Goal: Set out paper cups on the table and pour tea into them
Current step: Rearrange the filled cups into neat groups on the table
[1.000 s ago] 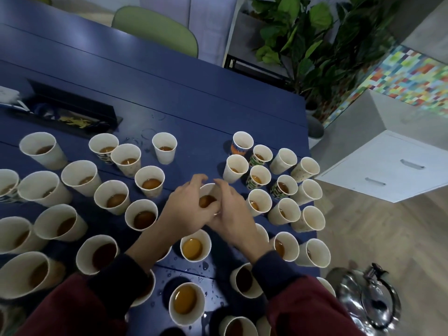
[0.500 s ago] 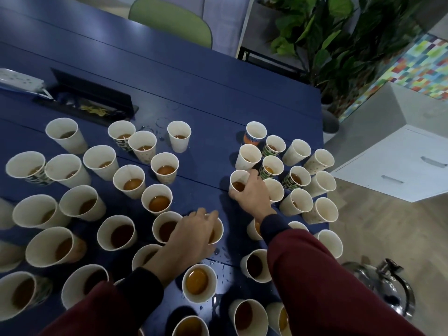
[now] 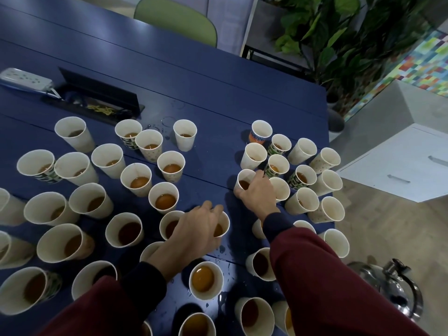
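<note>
Blue table [image 3: 218, 76] under both hands, wet with drops. Your right hand [image 3: 259, 194] pinches the tea cup [image 3: 243, 183] at its rim, thumb on the near wall, fingers curled over the top. Your left hand [image 3: 194, 230] sits nearer you and leftward, fingers curled over the rim of a second cup [image 3: 223, 226]. Filled cups [image 3: 164, 201] spread left of that hand. A tight cluster [image 3: 301, 202] stands right of the right hand. Kettle [image 3: 397, 292] further right, off the table.
</note>
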Available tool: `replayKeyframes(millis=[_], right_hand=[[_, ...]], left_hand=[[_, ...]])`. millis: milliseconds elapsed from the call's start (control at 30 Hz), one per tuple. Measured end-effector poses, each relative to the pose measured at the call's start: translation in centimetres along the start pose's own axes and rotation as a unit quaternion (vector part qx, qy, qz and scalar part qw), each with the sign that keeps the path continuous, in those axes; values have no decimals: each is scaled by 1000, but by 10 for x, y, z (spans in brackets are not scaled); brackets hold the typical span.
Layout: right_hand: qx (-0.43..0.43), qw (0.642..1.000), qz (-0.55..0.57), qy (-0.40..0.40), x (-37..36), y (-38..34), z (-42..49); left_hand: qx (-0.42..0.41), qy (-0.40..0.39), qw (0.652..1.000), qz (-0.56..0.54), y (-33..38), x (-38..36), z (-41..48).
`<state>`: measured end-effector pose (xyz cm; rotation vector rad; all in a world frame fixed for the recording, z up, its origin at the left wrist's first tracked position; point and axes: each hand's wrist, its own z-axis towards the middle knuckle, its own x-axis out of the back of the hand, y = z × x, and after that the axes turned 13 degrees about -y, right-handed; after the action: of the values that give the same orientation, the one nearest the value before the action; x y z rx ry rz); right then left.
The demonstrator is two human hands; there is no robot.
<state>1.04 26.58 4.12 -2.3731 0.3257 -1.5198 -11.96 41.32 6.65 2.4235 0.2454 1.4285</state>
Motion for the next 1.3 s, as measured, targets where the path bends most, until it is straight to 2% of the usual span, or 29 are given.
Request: replayKeyframes(millis=[200, 367, 433, 533, 633, 733, 1067, 1167, 1300], right_hand=[[5, 999, -16, -43, 11, -2, -8], [94, 992, 53, 63, 12, -4, -56], [135, 987, 78, 40, 8, -2, -79], [174, 977, 112, -53, -3, 0, -104], [201, 963, 163, -72, -12, -4, -117], [192, 960, 196, -58, -16, -5, -119], [186, 975, 121, 7, -10, 1, -118], [157, 983, 96, 16, -14, 2, -110], [98, 994, 51, -3, -20, 2, -99]], left_hand=[[12, 22, 999, -47, -1, 12, 0], [41, 51, 991, -115, -5, 26, -1], [55, 73, 986, -138, -6, 33, -1], [67, 81, 981, -161, -1, 41, -2], [48, 81, 982, -162, 8, 45, -5], [22, 63, 983, -174, 17, 42, -9], [-44, 29, 959, -277, 7, 35, -19], [-9, 22, 967, -255, 0, 30, -19], [21, 25, 985, -172, -15, 23, -22]])
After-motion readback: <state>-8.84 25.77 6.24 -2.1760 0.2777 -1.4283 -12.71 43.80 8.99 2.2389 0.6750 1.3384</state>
